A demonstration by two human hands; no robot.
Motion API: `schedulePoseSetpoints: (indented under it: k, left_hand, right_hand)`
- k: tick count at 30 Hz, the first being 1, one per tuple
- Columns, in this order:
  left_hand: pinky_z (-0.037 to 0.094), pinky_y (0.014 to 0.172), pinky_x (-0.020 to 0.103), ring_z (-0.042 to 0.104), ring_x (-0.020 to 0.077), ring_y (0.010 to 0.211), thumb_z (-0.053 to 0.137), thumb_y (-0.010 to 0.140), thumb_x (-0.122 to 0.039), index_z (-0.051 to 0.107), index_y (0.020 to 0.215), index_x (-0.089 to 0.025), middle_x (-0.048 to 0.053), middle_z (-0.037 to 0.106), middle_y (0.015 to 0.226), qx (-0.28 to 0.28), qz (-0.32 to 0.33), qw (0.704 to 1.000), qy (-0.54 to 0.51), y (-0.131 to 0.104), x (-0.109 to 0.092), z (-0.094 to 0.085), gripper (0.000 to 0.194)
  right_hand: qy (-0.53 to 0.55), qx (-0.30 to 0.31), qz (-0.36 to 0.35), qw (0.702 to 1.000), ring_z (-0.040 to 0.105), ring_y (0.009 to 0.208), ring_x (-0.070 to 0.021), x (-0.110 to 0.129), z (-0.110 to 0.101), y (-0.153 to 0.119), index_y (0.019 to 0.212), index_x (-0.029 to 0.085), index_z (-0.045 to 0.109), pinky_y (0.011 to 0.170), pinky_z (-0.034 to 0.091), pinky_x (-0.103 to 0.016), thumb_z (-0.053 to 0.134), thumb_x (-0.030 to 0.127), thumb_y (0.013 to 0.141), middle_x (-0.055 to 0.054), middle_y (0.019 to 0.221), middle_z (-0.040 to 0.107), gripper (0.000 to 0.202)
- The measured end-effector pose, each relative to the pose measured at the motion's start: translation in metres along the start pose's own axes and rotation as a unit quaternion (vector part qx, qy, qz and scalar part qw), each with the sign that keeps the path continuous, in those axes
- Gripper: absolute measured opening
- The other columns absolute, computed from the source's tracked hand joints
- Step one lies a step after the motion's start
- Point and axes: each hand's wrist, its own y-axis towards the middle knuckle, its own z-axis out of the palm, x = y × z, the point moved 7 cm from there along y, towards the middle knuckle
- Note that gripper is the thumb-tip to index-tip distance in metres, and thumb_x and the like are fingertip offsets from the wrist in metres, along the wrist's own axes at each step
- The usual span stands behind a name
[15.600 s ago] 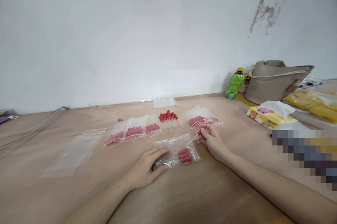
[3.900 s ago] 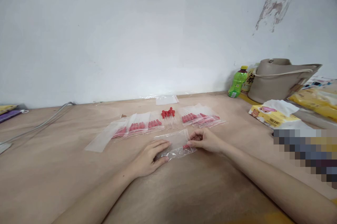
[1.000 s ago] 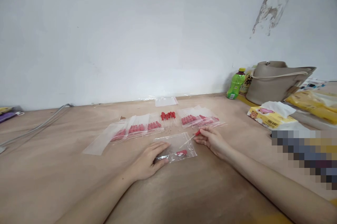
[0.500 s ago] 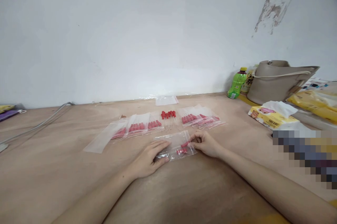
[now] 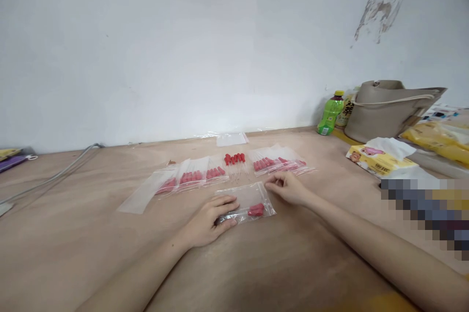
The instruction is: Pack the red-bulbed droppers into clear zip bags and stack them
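Clear zip bag (image 5: 242, 197): lies flat on the brown tabletop (image 5: 73, 243), between both hands, with a few red bulbs (image 5: 256, 210) clustered inside near the right end. Left hand (image 5: 210, 217): rests across the left end of the clear zip bag, with fingers loosely extended and thumb set apart below them, touching the plastic. Right hand (image 5: 289, 189): sits at the upper right corner of the clear zip bag, with fingers curled and thumb close to forefinger; hold on the plastic edge, if any, impossible to tell. Beyond: loose droppers (image 5: 234, 159), side by side, with red tops toward the wall (image 5: 146, 58) and thin stems toward the clear zip bag. To either side of these: filled bags at left (image 5: 192, 170), partly overlapped by a flat translucent bag (image 5: 139, 199), and filled bags at right (image 5: 276, 159). Far right: tissue box (image 5: 377, 163), green bottle (image 5: 330, 114) and beige handbag (image 5: 381, 112).
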Motion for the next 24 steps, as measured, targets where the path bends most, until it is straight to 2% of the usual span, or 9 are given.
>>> schedulePoseSetpoints:
  k: [2,4,6,9,13,16,19,24]
  left_hand:
    - [0.032,0.097,0.04,0.04,0.022,0.116,0.046,0.085,-0.034,0.047,0.12,-0.027,0.004,0.044,0.127,0.007,0.004,1.0,-0.001,0.0,0.0,0.0,0.036]
    - [0.031,0.097,0.04,0.04,0.0219,0.117,0.045,0.085,-0.034,0.047,0.121,-0.027,0.004,0.044,0.128,0.014,0.006,1.0,-0.001,0.0,0.0,0.001,0.036]
    - [0.032,0.097,0.04,0.04,0.0215,0.117,0.045,0.085,-0.035,0.047,0.121,-0.027,0.004,0.044,0.128,0.017,0.007,1.0,-0.001,0.001,0.001,0.002,0.036]
    - [0.032,0.097,0.039,0.04,0.0215,0.116,0.045,0.085,-0.035,0.047,0.121,-0.027,0.004,0.045,0.127,0.014,0.009,1.0,0.001,0.0,0.002,0.003,0.036]
    - [0.032,0.098,0.039,0.039,0.0216,0.117,0.045,0.085,-0.034,0.046,0.121,-0.026,0.005,0.044,0.128,0.011,0.01,1.0,0.004,0.0,0.002,0.004,0.037]
    - [0.031,0.098,0.037,0.039,0.0205,0.117,0.046,0.085,-0.034,0.047,0.121,-0.026,0.005,0.044,0.128,0.01,0.01,1.0,0.008,0.0,0.002,0.004,0.037]
    - [0.032,0.098,0.037,0.04,0.0203,0.116,0.045,0.085,-0.034,0.046,0.121,-0.026,0.004,0.044,0.128,0.011,0.012,1.0,0.012,0.0,0.002,0.004,0.037]
    - [0.032,0.097,0.037,0.041,0.0204,0.116,0.045,0.085,-0.034,0.047,0.121,-0.026,0.004,0.046,0.126,0.007,0.014,1.0,0.012,0.0,0.003,0.004,0.037]
  right_hand:
    - [-0.033,-0.071,0.002,0.997,0.048,0.054,-0.0102,0.001,-0.009,0.014,0.068,0.016,0.058,0.051,0.036,-0.021,0.053,0.028,0.068,0.001,0.06,0.057,0.013]
    - [-0.061,-0.108,0.005,0.992,0.05,0.057,-0.0104,0.006,-0.01,0.032,0.068,0.017,0.054,0.053,0.037,-0.021,0.055,0.025,0.065,0.001,0.063,0.057,0.009]
    - [-0.09,-0.117,0.031,0.989,0.053,0.061,-0.0114,0.009,-0.002,0.053,0.072,0.018,0.052,0.056,0.038,-0.021,0.056,0.023,0.063,0.0,0.066,0.058,0.011]
    - [-0.122,-0.112,0.09,0.982,0.055,0.071,-0.0151,0.01,0.013,0.081,0.086,0.017,0.05,0.06,0.039,-0.023,0.058,0.024,0.062,-0.004,0.074,0.06,0.026]
    - [-0.116,-0.095,0.156,0.976,0.057,0.071,-0.0195,0.003,0.029,0.102,0.096,0.012,0.048,0.054,0.039,-0.025,0.062,0.022,0.057,-0.013,0.086,0.059,0.043]
    - [-0.095,-0.08,0.18,0.976,0.057,0.064,-0.0191,-0.003,0.03,0.106,0.101,0.008,0.047,0.049,0.038,-0.025,0.061,0.021,0.058,-0.015,0.084,0.059,0.047]
    - [-0.066,-0.075,0.171,0.98,0.056,0.059,-0.0162,-0.003,0.021,0.101,0.108,0.007,0.044,0.049,0.039,-0.024,0.058,0.022,0.062,-0.01,0.075,0.06,0.05]
    - [0.003,-0.088,0.123,0.988,0.05,0.047,-0.0088,-0.002,-0.006,0.064,0.125,0.012,0.025,0.044,0.037,-0.019,0.048,0.02,0.069,0.004,0.061,0.052,0.06]
